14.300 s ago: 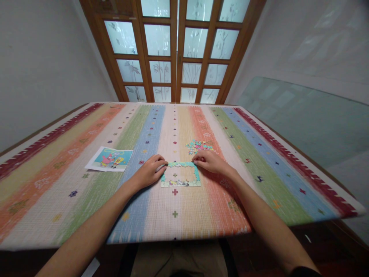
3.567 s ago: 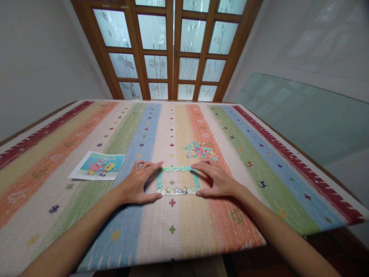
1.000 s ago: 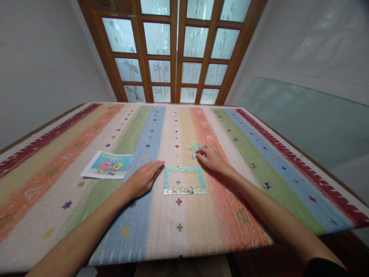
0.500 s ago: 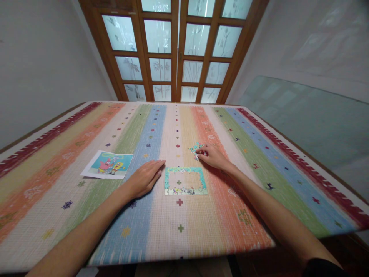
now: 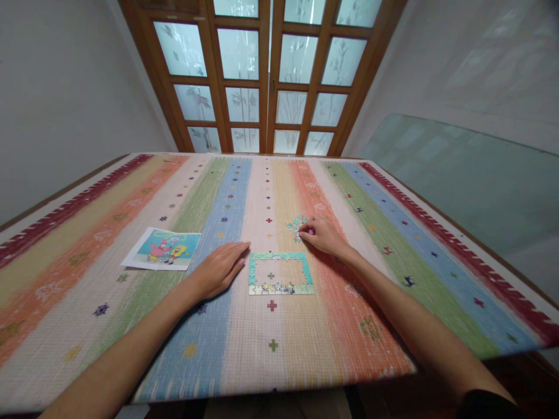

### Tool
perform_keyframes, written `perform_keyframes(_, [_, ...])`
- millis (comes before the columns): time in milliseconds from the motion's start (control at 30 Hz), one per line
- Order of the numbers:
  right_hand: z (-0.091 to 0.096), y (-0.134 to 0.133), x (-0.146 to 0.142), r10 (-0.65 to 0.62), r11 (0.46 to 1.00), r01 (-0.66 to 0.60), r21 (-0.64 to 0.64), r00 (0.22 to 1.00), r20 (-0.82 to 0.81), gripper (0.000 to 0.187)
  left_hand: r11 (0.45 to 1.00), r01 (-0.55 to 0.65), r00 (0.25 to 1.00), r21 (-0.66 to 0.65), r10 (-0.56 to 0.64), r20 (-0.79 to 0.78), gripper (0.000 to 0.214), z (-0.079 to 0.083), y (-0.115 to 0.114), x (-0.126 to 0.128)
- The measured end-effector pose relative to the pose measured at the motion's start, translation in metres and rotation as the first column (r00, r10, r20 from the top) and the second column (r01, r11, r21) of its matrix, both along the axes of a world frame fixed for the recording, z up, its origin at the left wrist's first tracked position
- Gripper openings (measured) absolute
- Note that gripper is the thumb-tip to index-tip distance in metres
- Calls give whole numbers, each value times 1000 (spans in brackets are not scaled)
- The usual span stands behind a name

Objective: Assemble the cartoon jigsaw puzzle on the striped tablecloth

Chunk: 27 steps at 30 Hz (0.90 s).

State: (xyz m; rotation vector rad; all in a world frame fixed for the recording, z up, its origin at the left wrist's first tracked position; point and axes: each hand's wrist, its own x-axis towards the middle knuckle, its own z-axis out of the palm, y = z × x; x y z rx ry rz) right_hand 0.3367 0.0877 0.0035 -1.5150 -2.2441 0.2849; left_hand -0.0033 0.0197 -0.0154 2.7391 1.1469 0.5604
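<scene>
A rectangular jigsaw frame [image 5: 280, 256] of joined edge pieces lies on the striped tablecloth [image 5: 244, 326], hollow in the middle. My left hand [image 5: 220, 267] rests flat beside its left side, fingers stretched out and together. My right hand [image 5: 323, 235] reaches past the frame's far right corner onto the pile of loose puzzle pieces [image 5: 295, 224], fingers curled down onto them. What the fingertips pinch, if anything, is hidden.
A printed cartoon reference picture [image 5: 162, 248] lies to the left. Wooden glass-paned doors [image 5: 271, 75] stand behind the table. A glass sheet [image 5: 471, 180] leans against the right wall. The table's near edge runs just below my forearms.
Both hands left the frame's sides. The right hand went up to the loose pieces and stays there; the left hand lies flat beside the frame, hardly moving in the last second.
</scene>
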Motion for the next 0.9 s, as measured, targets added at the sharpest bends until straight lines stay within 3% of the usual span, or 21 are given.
perform_keyframes(467, [3,-1,-2,-20,1000,21,-13,999,41,14,1000,3,1000,-24,-3,-2,44,2,-1,-1])
perform_keyframes(900, [3,4,-1,0,994,-17,-111,988,-154,8,1000,-5,1000,-28,5,-3,44,5,-2,0])
